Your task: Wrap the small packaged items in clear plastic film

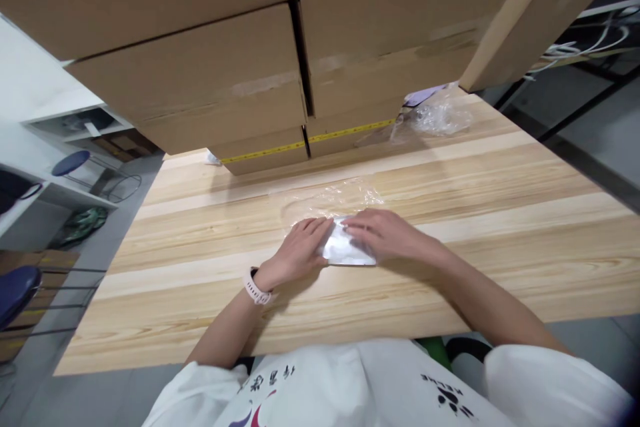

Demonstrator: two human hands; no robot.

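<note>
Pale wooden table (500, 213) — stacked cardboard boxes (200, 73) behind, grey floor (600, 127).

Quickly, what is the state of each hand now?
Left hand: open, flat on the white packet.
Right hand: open, fingers pressing on the same packet.

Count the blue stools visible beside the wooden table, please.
2. One blue stool stands at the upper left by the white shelf; another blue stool is cut by the left edge. Others may be hidden.

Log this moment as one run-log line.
left hand: flat on white packet | right hand: pressing packet | clear plastic bag: behind | surface: wooden table
</note>
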